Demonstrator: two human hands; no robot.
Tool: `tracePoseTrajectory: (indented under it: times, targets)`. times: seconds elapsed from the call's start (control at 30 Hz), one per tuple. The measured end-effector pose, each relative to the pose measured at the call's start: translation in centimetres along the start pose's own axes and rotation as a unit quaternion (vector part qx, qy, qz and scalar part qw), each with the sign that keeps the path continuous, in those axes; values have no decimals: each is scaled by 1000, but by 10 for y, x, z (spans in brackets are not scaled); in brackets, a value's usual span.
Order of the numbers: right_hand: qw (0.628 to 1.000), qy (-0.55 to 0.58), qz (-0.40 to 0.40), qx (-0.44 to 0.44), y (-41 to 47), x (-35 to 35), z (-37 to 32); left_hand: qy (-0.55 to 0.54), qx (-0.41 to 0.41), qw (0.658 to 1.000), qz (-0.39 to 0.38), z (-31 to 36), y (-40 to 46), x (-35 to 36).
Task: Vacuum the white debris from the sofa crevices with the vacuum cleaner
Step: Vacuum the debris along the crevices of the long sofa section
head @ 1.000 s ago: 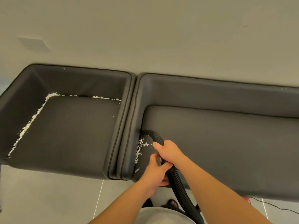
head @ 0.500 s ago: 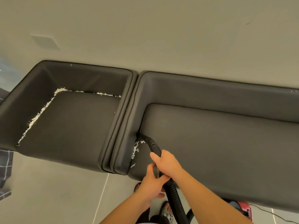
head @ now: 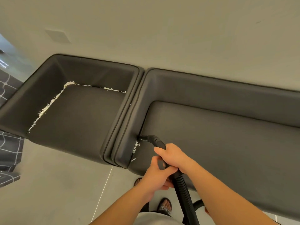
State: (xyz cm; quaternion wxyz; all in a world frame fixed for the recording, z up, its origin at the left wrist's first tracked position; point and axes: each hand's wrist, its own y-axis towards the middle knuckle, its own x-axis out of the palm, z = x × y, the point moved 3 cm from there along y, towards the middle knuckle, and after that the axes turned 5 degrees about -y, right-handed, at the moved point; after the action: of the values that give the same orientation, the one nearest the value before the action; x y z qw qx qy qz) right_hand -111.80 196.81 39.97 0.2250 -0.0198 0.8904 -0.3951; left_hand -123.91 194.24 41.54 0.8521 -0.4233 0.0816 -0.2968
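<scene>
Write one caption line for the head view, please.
Both hands, left hand and right hand, hold the vacuum hose, its nozzle at the sofa crevice's white debris.

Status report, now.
Both hands grip hose. Nozzle in right seat's crevice, debris just below. Left seat's debris untouched. Nothing blocking.

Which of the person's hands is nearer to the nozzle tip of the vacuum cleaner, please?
Right. The right hand grips the wand farther up, closer to the nozzle tip in the crevice. The left hand holds it lower down, by the ribbed hose.
</scene>
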Motion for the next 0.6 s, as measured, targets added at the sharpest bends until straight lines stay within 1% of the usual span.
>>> tracePoseTrajectory:
  times: [0.13, 0.33, 0.5, 0.6]
  targets:
    - [1000, 5, 0, -3, -4, 0, 9, 13, -6, 1000, -1, -4, 1, 8]
    - [1000, -7, -7, -15, -18, -2, 30, 38, -27, 999, -26, -10, -5, 24]
    - [1000, 12, -16, -14, -28, 5, 38, 58, -34, 998, -5, -18, -9, 31]
    - [1000, 3, -16, -18, -35, 7, 47, 58, -51, 997, -26, -23, -15, 37]
